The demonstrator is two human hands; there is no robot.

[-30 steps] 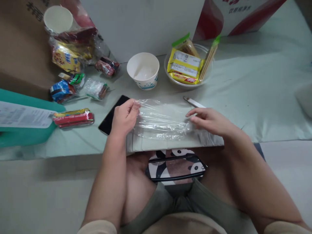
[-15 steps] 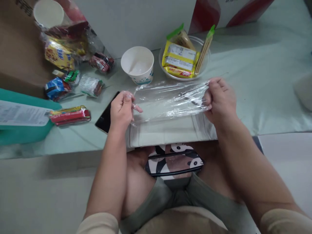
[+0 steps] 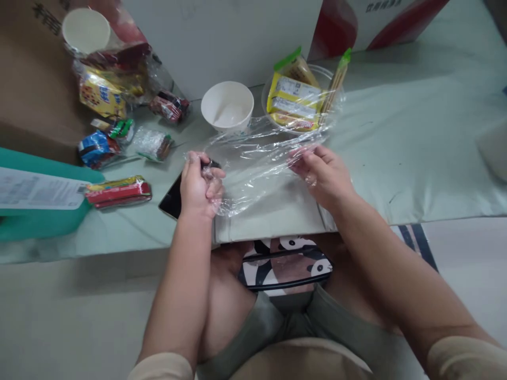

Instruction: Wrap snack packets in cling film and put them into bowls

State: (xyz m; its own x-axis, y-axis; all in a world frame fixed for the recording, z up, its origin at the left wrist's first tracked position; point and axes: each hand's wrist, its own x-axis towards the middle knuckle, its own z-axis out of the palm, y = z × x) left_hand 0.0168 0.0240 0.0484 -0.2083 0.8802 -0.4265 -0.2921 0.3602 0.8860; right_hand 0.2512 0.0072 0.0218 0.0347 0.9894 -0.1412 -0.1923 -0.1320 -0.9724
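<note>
A crinkled sheet of clear plastic film [image 3: 257, 166] stretches between my two hands above the table's near edge. My left hand [image 3: 200, 184] grips its left end, fingers curled with film bunched over them. On the other side, my right hand [image 3: 322, 171] pinches the film between thumb and fingers, and a loose part spreads beyond it toward a clear plastic bowl [image 3: 264, 100]. Yellow snack packs [image 3: 295, 100] lie in that bowl, partly seen through the film. Just beyond the film stands a white paper cup [image 3: 227, 105]. A dark phone [image 3: 172, 198] lies partly behind my left hand.
Several wrapped snacks [image 3: 103, 95] and another paper cup [image 3: 86, 31] are at the back left. A red snack pack [image 3: 119, 192] lies by a teal container [image 3: 43, 221]. White boxes [image 3: 222, 37] stand along the back. A panda-print bag [image 3: 285, 264] sits at my lap.
My right hand has moved left, closer to my left hand. The film has gone from taut to slack, and its far right part now spreads up over the bowl's front.
</note>
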